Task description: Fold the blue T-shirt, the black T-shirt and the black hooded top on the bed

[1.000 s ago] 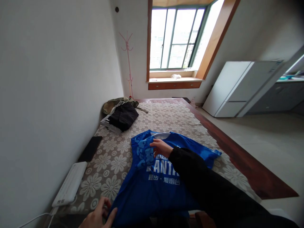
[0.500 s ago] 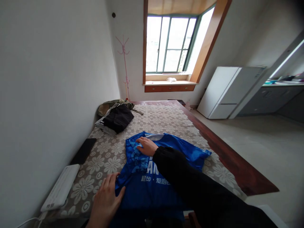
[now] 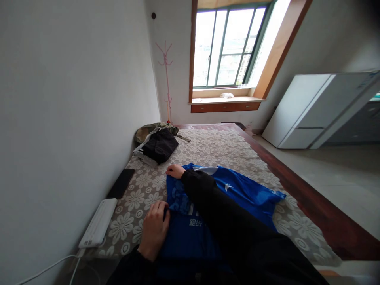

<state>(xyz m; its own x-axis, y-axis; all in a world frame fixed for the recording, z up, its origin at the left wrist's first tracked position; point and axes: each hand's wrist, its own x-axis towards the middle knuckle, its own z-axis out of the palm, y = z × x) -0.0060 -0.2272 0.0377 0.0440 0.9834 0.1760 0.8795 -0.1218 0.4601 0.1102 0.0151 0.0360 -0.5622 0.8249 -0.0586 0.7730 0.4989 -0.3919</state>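
Observation:
A blue short-sleeved sports shirt (image 3: pixel 184 233) with white lettering lies spread on the patterned tablecloth, its collar away from me. My right hand (image 3: pixel 175 171) reaches across the shirt and pinches the fabric at its far left, by the sleeve. Nearer to me, my left hand (image 3: pixel 154 226) is closed on the shirt's left side edge, with bent fingers and the thumb on the cloth. My black right sleeve covers much of the lettering and the middle of the shirt.
Along the left wall lie a white power strip (image 3: pixel 98 222) with cables and a flat black object (image 3: pixel 121 183). Folded dark clothes (image 3: pixel 160 145) and a camouflage-patterned item (image 3: pixel 145 132) are farther back. The tablecloth (image 3: pixel 213 144) stops short of the table's reddish-brown right edge (image 3: pixel 297 198).
My right hand has moved from the shirt's chest to the sleeve area and closed on it. My left hand has closed on the side edge. The view has shifted left.

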